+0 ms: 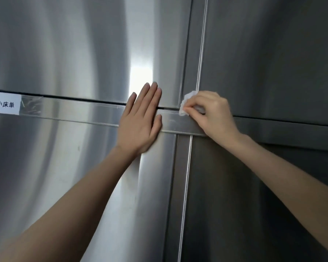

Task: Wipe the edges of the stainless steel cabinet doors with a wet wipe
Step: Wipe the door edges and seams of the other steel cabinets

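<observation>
We see the wet wipe (187, 100), white and crumpled into a small wad, pinched in the curled fingers of the right hand (214, 114) at the lower right corner of the upper left cabinet door (74, 44). The left hand (140, 120) lies flat beside it, fingers straight, across the horizontal door gap.

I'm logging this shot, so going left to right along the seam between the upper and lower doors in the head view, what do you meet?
label → clear tape → left hand → wipe → right hand

white label (2, 105) — left edge, clear tape (68, 112)
</observation>
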